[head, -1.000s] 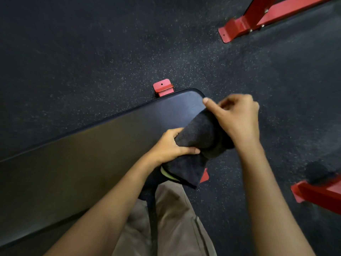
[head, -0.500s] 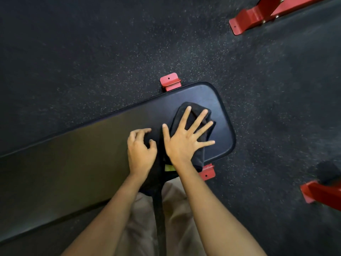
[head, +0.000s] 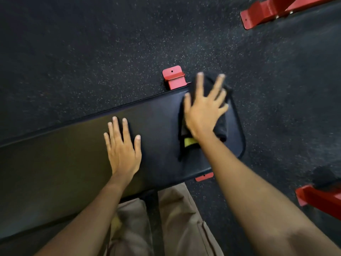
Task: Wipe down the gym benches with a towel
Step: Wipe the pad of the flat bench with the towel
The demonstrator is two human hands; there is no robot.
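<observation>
Pressing a soft dark towel (head: 222,126) flat, right hand (head: 203,111) on smooth padded bench (head: 160,117)

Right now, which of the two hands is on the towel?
The right hand, fingers spread flat on the folded black cloth towel at the rounded end of the black padded bench. The left hand rests flat on bare padding, touching no towel.

Bench pad (head: 73,163) black, slight sheen; towel (head: 222,126) black with yellow tag (head: 190,142); bench feet (head: 174,77) red; floor (head: 92,43) black, white-speckled; trousers (head: 177,218) khaki; neighbouring frames (head: 267,12) red
</observation>
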